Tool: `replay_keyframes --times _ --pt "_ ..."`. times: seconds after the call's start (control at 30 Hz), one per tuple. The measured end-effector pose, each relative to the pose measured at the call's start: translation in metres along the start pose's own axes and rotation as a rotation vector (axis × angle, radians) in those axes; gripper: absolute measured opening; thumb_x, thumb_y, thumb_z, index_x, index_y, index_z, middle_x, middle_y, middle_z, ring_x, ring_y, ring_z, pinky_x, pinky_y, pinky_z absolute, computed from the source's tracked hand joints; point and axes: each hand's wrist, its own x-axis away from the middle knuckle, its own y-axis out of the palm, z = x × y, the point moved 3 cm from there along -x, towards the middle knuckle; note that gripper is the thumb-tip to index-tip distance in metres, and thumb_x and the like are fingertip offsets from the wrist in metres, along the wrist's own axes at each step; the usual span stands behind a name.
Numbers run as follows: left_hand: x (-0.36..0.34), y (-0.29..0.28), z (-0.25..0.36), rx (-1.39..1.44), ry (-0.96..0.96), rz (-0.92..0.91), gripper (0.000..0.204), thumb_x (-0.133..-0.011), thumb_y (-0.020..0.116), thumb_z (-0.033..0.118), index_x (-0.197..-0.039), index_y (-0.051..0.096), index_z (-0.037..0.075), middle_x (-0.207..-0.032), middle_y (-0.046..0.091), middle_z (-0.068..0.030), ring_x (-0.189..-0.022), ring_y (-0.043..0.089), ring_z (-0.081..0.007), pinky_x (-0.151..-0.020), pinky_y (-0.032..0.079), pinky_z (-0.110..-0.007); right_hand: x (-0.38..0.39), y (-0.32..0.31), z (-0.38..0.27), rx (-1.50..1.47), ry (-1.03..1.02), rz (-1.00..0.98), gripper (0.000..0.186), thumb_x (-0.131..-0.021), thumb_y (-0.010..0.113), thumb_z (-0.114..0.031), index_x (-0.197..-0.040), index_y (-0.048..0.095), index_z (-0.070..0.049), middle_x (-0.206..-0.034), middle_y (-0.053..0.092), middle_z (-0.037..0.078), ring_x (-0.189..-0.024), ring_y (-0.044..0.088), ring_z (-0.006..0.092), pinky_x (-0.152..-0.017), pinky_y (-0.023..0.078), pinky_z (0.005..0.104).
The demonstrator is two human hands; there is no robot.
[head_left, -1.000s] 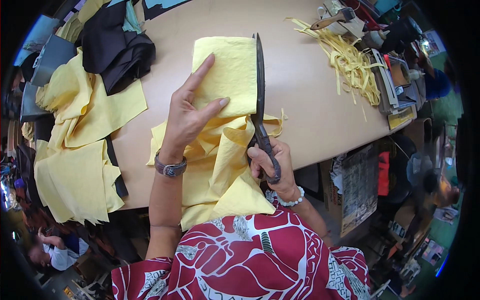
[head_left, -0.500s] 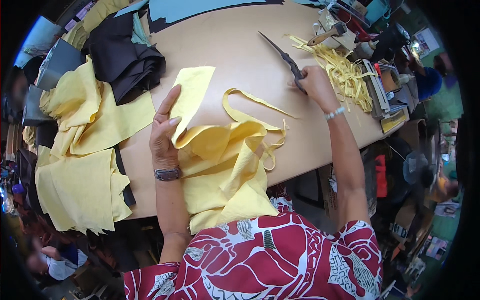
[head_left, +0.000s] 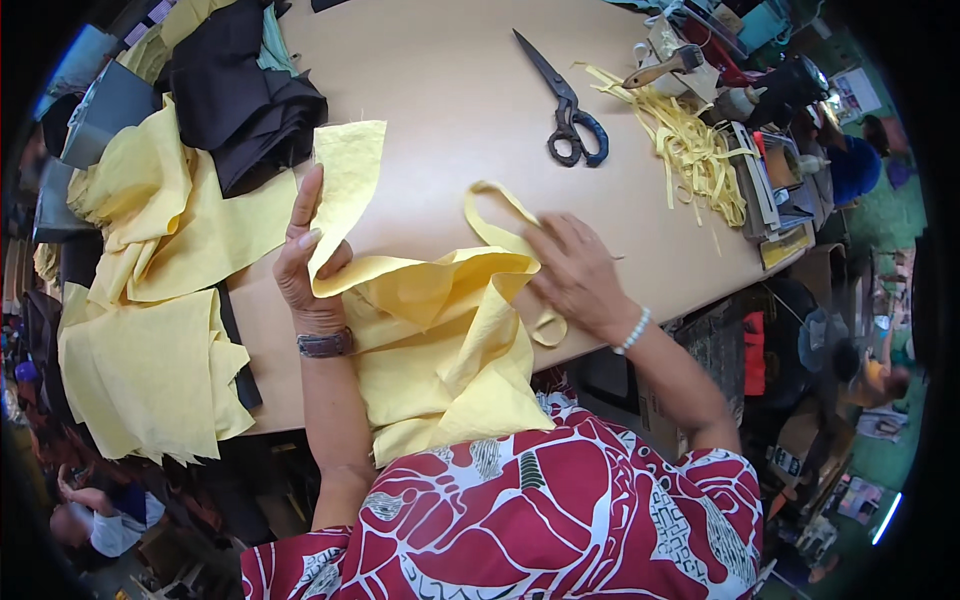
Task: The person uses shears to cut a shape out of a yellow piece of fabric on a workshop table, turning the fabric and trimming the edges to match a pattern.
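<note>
My left hand [head_left: 312, 250] grips a piece of yellow fabric [head_left: 425, 350] near its upper end, thumb in front and index finger raised. The cloth drapes from there over the table edge against my patterned shirt. Slightly blurred, my right hand [head_left: 580, 275] reaches over a thin yellow fabric strip [head_left: 485, 205] that curls beside the cloth. Its fingers look stretched out and cover part of the strip. A pair of black-handled scissors [head_left: 565, 105] lies farther off on the table, apart from both hands.
Yellow fabric pieces [head_left: 150, 370] and folded dark cloth [head_left: 245, 110] lie at the left. Toward the right sit a heap of narrow yellow strips [head_left: 690, 150], a brush [head_left: 660, 68] and assorted supplies. The table's [head_left: 440, 80] near edge runs just before my body.
My right hand has let go of the scissors, leaving them on the table, and has come nearer and leftward to the strip. My left hand has shifted slightly left with the fabric.
</note>
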Motion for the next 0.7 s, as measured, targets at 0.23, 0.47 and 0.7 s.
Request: replay_keyframes --times 0.23,0.47,0.7 --pt "-0.002 0.007 -0.007 -0.086 -0.034 -0.03 0.072 -0.067 0.052 0.003 -0.135 0.029 -0.005 -0.131 0.043 -0.0155 -0.056 0.056 -0.0108 -0.045 0.045 -0.02 0.03 -0.013 0.173 0.155 0.119 -0.159 0.013 -0.085 0.055 -0.015 -0.079 0.047 -0.008 -0.067 0.052 0.012 -0.059 0.057 0.03 -0.049 0.043 0.0396" --pt "-0.006 0.026 -0.014 -0.304 -0.038 0.047 0.065 -0.07 0.051 -0.004 -0.133 0.033 -0.005 -0.133 0.041 -0.0173 -0.106 0.048 -0.0211 -0.088 0.039 -0.031 -0.021 -0.078 0.277 0.553 0.205 -0.125 0.023 -0.084 0.056 -0.029 -0.092 0.059 -0.007 -0.085 0.057 0.012 -0.082 0.059 0.0289 -0.066 0.047 0.0389" --pt "-0.03 0.103 -0.032 -0.998 -0.134 -0.194 0.046 -0.077 0.055 0.001 -0.123 0.051 0.0 -0.121 0.055 -0.0097 -0.108 0.052 -0.0152 -0.095 0.039 -0.027 -0.116 -0.118 0.136 -0.315 0.248 -0.183 0.048 -0.085 0.054 -0.042 -0.108 0.059 -0.001 -0.1 0.061 0.01 -0.088 0.06 0.0183 -0.077 0.047 0.0281"
